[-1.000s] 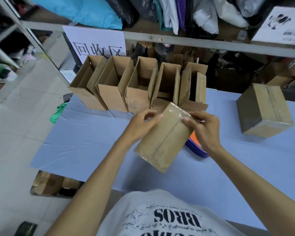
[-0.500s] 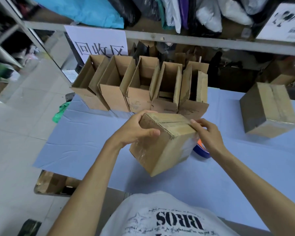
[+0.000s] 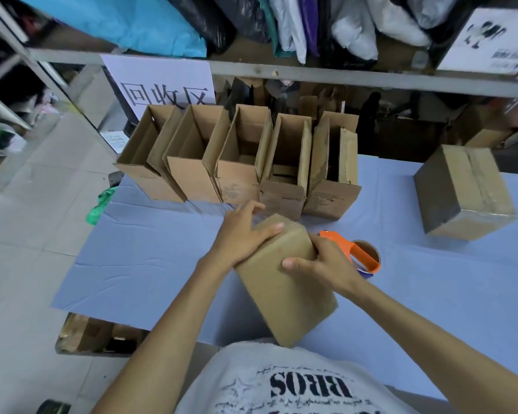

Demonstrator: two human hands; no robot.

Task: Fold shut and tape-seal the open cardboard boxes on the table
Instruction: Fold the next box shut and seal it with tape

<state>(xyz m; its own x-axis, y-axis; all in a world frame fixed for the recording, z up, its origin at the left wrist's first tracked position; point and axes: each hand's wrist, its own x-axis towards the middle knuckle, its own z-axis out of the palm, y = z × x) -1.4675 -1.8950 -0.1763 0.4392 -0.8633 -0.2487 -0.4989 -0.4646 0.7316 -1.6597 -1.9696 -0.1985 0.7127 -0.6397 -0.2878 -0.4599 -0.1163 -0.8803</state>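
A closed cardboard box (image 3: 284,297) lies tilted in front of me over the blue table (image 3: 138,264). My left hand (image 3: 240,234) holds its far left edge, thumb on the top face. My right hand (image 3: 323,264) grips its right side, thumb across the top. Just right of that hand lies an orange tape dispenser (image 3: 359,255) with its roll. Several open boxes (image 3: 243,162) stand in a row at the table's far edge, flaps up. A taped box (image 3: 464,192) sits at the far right.
A metal shelf (image 3: 311,74) with bags and a white sign (image 3: 162,82) runs behind the row of boxes. A green scrap (image 3: 100,204) hangs at the table's left edge. Flattened cardboard (image 3: 93,336) lies on the floor below the near edge.
The box in my hands has turned over and come down toward me, a plain long face now up. The tape dispenser, hidden behind it before, is now uncovered.
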